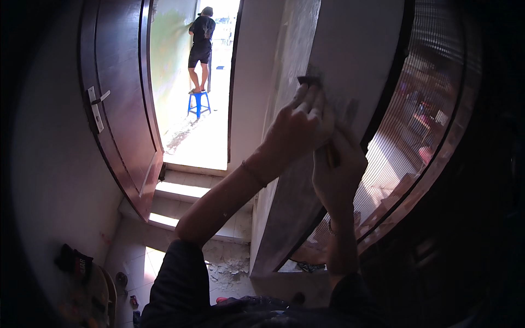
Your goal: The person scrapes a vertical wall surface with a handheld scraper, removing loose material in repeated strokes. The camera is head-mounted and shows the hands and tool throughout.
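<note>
Left hand (305, 113): fingers (311, 99) hold dark flat blade (309, 80) against grey plaster wall (358, 52); right hand (342, 167) grips yellow-black handle (332, 156). Keep angle shallow, pressure even.

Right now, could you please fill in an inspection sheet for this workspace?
Surface: grey wall with darker smears.
Job's things: dark blade at the wall; yellow-and-dark handle; whether they join is hidden.
Clutter: small items on the tiled floor, too small to identify.
Hands: left hand, fingers at the blade; right hand around the handle.
Cables: nothing seen.
Surroundings: brown door, open; steps; person standing on a blue stool beyond the doorway.
</note>
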Available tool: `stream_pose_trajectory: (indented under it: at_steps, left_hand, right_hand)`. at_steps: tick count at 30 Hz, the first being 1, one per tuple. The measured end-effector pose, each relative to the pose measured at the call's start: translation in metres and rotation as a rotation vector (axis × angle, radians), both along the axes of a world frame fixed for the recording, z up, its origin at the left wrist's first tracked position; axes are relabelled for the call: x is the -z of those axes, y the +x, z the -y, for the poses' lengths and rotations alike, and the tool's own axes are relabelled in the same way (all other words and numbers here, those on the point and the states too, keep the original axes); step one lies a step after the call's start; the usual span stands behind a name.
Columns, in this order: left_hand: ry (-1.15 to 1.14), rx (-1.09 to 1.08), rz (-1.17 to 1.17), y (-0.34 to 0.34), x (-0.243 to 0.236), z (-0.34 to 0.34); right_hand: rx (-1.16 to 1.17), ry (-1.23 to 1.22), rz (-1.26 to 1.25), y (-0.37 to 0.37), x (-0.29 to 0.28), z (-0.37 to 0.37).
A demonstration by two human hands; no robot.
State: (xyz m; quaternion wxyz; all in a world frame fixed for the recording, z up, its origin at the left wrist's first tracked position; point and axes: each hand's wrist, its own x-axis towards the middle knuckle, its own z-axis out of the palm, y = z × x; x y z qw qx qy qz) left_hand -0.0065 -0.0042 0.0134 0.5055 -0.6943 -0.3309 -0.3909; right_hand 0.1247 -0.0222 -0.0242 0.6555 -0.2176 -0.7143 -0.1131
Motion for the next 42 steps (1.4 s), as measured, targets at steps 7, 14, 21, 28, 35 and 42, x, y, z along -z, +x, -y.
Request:
stream_pose_trajectory:
  at_steps: [7, 14, 21, 28, 35, 42]
  left_hand:
    - [0.052, 0.075, 0.048, -0.002, -0.001, 0.0]
    - [0.052, 0.031, 0.039, 0.006, -0.003, -0.003]
    - [-0.046, 0.16, -0.043, 0.013, 0.049, -0.001]
    - [0.028, 0.112, -0.042, 0.021, 0.046, -0.013]
    - [-0.037, 0.078, -0.114, 0.025, 0.044, -0.015]
    - [0.042, 0.09, -0.096, 0.031, 0.036, -0.018]
  right_hand:
    - [0.042, 0.005, 0.02, -0.002, -0.005, 0.004]
    - [0.088, -0.032, 0.039, 0.008, 0.002, -0.004]
    - [0.209, 0.092, -0.039, 0.006, 0.049, -0.001]
    - [0.139, -0.071, -0.07, 0.014, 0.048, -0.006]
    - [0.142, -0.058, -0.094, 0.018, 0.041, -0.002]
    - [0.122, -0.075, -0.132, 0.023, 0.034, -0.004]
